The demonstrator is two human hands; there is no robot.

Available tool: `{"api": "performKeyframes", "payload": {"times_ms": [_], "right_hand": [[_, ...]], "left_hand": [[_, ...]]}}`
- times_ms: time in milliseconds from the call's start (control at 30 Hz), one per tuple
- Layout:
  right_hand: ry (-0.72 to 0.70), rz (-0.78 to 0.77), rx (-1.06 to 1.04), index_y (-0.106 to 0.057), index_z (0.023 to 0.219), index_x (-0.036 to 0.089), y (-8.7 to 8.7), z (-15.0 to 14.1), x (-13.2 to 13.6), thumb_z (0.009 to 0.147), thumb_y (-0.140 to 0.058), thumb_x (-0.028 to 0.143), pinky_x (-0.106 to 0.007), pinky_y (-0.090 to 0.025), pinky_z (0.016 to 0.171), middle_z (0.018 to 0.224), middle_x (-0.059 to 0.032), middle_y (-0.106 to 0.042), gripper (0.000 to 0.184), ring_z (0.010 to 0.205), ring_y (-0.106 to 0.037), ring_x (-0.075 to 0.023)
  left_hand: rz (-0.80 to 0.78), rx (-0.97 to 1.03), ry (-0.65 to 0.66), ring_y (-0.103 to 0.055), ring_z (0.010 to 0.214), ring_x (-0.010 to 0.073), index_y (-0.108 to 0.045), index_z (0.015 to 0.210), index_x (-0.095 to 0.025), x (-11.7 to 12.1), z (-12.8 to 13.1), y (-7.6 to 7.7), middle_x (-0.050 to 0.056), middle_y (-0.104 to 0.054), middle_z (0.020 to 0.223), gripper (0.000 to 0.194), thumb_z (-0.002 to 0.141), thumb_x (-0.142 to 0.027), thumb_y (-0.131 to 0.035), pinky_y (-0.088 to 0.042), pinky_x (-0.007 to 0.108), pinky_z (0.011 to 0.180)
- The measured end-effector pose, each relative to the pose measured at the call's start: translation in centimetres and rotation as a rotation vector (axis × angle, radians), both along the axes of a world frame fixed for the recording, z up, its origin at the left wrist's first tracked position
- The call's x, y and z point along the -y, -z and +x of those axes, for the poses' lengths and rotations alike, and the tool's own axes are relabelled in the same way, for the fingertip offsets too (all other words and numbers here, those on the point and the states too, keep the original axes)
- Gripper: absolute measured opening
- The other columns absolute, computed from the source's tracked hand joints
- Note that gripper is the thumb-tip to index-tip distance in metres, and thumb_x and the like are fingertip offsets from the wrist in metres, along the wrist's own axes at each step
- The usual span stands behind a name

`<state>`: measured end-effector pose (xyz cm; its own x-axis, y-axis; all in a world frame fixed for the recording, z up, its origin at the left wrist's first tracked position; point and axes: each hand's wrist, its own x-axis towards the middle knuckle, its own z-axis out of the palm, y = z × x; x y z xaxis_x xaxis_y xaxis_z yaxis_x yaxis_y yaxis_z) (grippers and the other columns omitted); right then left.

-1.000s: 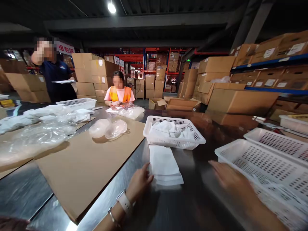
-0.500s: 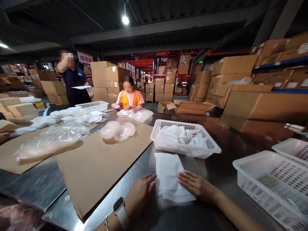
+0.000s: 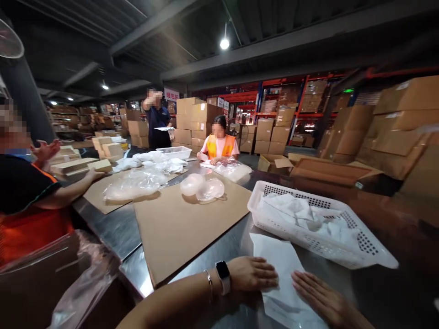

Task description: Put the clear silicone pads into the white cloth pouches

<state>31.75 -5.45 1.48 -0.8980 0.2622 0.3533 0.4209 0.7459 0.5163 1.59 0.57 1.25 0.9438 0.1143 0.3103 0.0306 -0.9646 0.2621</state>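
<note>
A flat white sheet or pouch (image 3: 274,249), its material unclear, lies on the metal table (image 3: 236,244) in front of me. My left hand (image 3: 253,273) rests with flat fingers on its left edge; a watch and a bangle are on that wrist. Against its right side lies my right hand (image 3: 317,292), fingers stretched out. Just beyond the sheet stands a white perforated basket (image 3: 375,253) holding crumpled white pieces (image 3: 291,208) like those of cloth or soft packaging.
A cardboard sheet (image 3: 185,228) bears round translucent items (image 3: 207,188). Clear plastic bags (image 3: 137,183) lie farther left. One co-worker in an orange vest (image 3: 224,146) sits opposite; another person (image 3: 30,192) is at the left, near small boxes (image 3: 77,167). Someone in dark clothes (image 3: 157,119) stands behind.
My view has swung left, bringing the person at the left into sight. My left hand has moved from beside the white sheet onto it. The right hand stays at its right side.
</note>
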Motion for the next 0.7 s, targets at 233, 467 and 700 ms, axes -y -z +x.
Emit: {"api": "performKeyframes", "payload": {"times_ms": [233,467,700], "right_hand": [[0.060,-0.308,-0.414,-0.037,0.145,0.027,0.3,-1.7,2.0,0.096,-0.038,0.029,-0.039,-0.046,0.104,0.136,-0.0054,-0.054,0.050,0.122,-0.053,-0.0249],[0.348,-0.542,-1.030,-0.074,0.096,0.030,-4.4,-5.8,6.1,0.092,-0.042,0.037,-0.026,-0.059,0.053,0.081,-0.0035,-0.074,0.033,0.067,-0.071,-0.0235],[0.837,-0.765,-1.354,-0.069,0.067,0.020,-8.4,-8.9,5.3,0.073,-0.047,0.068,-0.038,-0.059,0.063,0.072,-0.0130,-0.071,0.053,0.073,-0.069,-0.0321]], "left_hand": [[-0.299,0.153,-0.043,-0.045,0.130,0.0235,-0.056,0.126,-0.012,1.8,-2.4,-2.3,0.013,-0.055,0.134,0.041,0.089,-0.019,-0.040,-0.024,0.037,0.113],[-0.655,0.474,-0.430,-0.051,0.062,0.0134,-0.057,0.072,-0.014,6.5,-3.2,-6.0,0.002,-0.054,0.066,0.051,0.097,-0.048,-0.027,-0.041,0.024,0.062],[-0.958,0.705,-0.559,-0.034,0.055,0.0093,-0.045,0.065,-0.016,5.3,-1.4,-7.3,-0.002,-0.041,0.059,0.063,0.080,-0.077,-0.040,-0.029,0.023,0.050]]}}
